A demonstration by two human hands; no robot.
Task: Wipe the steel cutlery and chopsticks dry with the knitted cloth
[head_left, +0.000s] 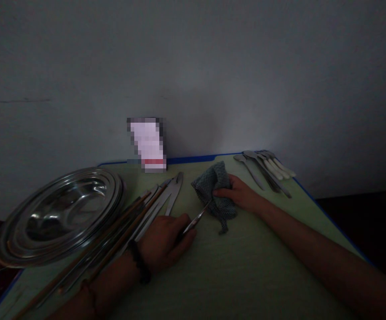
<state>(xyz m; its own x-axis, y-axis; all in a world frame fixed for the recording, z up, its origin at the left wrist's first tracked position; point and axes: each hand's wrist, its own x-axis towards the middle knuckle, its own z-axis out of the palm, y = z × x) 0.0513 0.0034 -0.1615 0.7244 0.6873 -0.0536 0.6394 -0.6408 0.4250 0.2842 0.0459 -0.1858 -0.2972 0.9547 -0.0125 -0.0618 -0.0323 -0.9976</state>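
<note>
My left hand [168,238], with a dark bracelet at the wrist, is closed around a knife [195,221]. Its slim shiny blade points up and right, and the tip meets a grey checked cloth [213,184]. The handle is mostly hidden by my fingers. My right hand [243,193] pinches that cloth between thumb and fingers, its folds hanging over the table. Just beyond and under my left forearm lies a bundle of long utensils [139,204], with brown sticks and flat metal pieces among them.
Stacked shiny steel plates [69,213] stand at the left edge of the pale green table [246,266]. Metal spoons [251,171] and several white-handled forks [275,166] lie at the back right. A lit, blurred-out phone [149,142] leans on the grey wall [193,66] behind.
</note>
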